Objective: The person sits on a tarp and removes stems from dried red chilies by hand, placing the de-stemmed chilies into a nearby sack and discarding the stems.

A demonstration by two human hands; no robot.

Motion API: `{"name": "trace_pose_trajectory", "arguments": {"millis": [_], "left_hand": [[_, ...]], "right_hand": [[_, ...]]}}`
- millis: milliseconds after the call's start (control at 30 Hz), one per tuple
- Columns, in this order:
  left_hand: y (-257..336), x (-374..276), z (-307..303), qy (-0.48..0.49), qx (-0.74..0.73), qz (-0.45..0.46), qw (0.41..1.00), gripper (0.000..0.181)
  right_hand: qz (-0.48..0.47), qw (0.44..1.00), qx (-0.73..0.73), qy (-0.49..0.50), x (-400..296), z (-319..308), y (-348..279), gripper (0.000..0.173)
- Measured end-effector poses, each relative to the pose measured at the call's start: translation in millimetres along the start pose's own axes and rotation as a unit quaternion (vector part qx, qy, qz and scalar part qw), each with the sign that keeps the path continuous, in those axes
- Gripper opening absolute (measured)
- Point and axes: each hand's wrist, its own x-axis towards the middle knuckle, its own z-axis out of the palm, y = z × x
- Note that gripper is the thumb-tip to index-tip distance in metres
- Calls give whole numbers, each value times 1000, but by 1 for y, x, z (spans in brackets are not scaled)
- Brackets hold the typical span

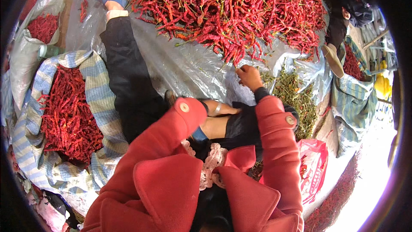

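Observation:
My right hand is at the near edge of a large heap of dried red chili peppers, its fingertips together at a chili's end. Whether they grip it is hard to tell. Bent low over my folded leg, my left hand shows its back and a silvery band at the wrist; its fingers point right and their tips are partly hidden against dark cloth. The heap lies on clear plastic sheeting. Beside my right hand is a pile of greenish stems.
A blue-and-white striped sack of chilies stands at left, with a white sack behind it. Another person sits at upper right near a striped sack. A red-and-white plastic bag lies by my right sleeve.

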Motion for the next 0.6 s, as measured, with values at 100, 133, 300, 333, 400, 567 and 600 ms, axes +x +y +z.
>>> {"name": "trace_pose_trajectory", "arguments": {"millis": [100, 133, 300, 333, 400, 567, 600], "left_hand": [[-75, 57, -28, 221, 231, 105, 942, 49], [-52, 48, -8, 240, 296, 142, 914, 45], [13, -50, 36, 350, 49, 118, 928, 25], [17, -64, 32, 407, 29, 131, 904, 24], [32, -84, 21, 482, -23, 143, 864, 22], [49, -101, -1, 529, -100, 166, 826, 21], [47, -101, -4, 526, -110, 161, 828, 20]], "right_hand": [[-31, 988, -75, 131, 18, 26, -86, 37], [23, 982, -111, 153, 27, 29, -61, 36], [21, 987, -8, 161, 37, 36, -1, 29], [24, 990, 41, 135, 29, 34, -2, 28], [25, 983, 138, 115, 1, 34, -4, 24], [-110, 971, 199, 79, -51, 52, -25, 15], [-142, 970, 167, 105, -60, 50, -35, 13]]}}
